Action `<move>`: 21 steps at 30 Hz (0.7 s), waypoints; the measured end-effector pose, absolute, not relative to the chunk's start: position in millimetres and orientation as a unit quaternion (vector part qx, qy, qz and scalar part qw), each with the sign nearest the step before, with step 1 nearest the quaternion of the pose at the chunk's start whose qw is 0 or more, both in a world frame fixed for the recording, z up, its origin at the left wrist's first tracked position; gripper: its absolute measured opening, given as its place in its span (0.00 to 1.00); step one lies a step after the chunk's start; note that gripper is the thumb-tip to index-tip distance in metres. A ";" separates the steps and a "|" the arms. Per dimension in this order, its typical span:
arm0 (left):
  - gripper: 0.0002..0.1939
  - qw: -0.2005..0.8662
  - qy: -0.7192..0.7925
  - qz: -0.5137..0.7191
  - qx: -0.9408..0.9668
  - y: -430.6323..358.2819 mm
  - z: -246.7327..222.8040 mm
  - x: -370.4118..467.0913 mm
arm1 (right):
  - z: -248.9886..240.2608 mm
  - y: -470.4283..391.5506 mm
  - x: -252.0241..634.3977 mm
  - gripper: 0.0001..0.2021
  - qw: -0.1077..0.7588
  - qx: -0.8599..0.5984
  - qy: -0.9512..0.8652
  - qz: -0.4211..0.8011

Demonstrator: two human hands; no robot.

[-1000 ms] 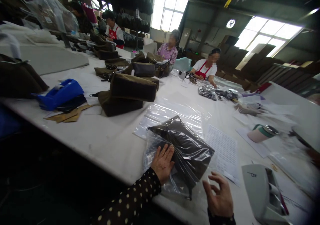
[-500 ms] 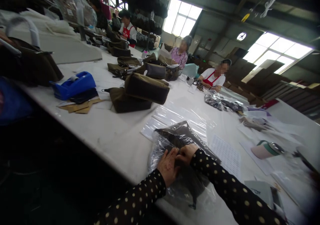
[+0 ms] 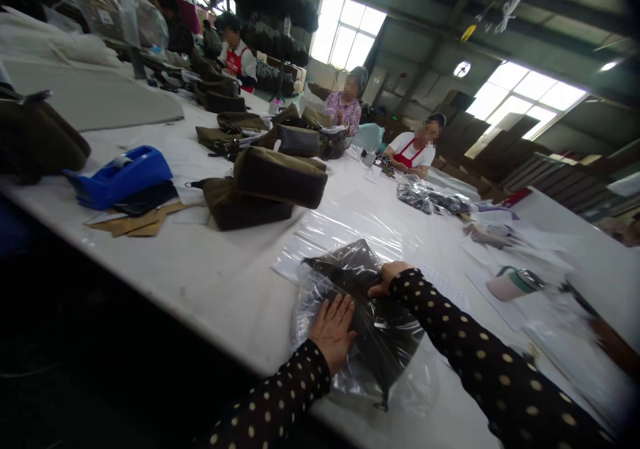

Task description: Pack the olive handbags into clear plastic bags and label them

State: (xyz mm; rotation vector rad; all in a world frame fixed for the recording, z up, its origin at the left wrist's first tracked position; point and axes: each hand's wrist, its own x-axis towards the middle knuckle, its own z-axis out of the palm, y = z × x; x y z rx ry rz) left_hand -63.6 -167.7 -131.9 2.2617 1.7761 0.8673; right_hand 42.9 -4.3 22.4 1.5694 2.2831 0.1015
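A dark olive-brown bag [image 3: 395, 352] lies flat in a clear plastic bag [image 3: 315, 309] near the table's front edge. My left hand [image 3: 334, 332] rests flat on the plastic with its fingers stretched out. At the upper right side of the package, my right hand [image 3: 391, 279] is closed on the plastic, its thumb toward the middle; the other fingertips are partly hidden. Beneath the package's far side is a stack of clear plastic sleeves [image 3: 345, 232].
Left on the white table [image 3: 210, 289] sits a blue tape dispenser [image 3: 123, 176] beside brown card pieces [image 3: 140, 222]. Several olive bags [image 3: 280, 176] are piled beyond. A pink tumbler [image 3: 510, 284] and papers lie to the right. Co-workers [image 3: 413, 149] sit at the far side.
My hands have moved apart: the right has shifted up and right to the package's side, while the left has flattened on the plastic. The view has turned slightly right.
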 end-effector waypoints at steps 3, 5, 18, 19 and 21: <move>0.27 0.082 0.585 0.330 0.737 -171.8 -123.1 -70.9 | 50.7 -20.4 56.8 0.22 0.184 0.578 0.793 0.061; 0.25 0.102 0.588 0.403 0.694 -180.1 -115.9 -88.7 | 53.0 -58.6 64.3 0.17 0.124 0.564 0.814 0.066; 0.20 0.724 0.450 0.520 -0.058 -186.6 -35.6 -143.1 | -94.3 -204.5 87.0 0.19 -0.252 0.312 0.890 0.216; 0.19 0.742 0.408 0.531 -0.038 -184.9 -22.3 -138.9 | -82.4 -189.2 92.1 0.17 -0.275 0.304 0.890 0.201; 0.18 0.733 0.351 0.583 0.031 -183.8 -0.3 -133.5 | -46.0 -152.7 104.0 0.13 -0.319 0.307 0.885 0.142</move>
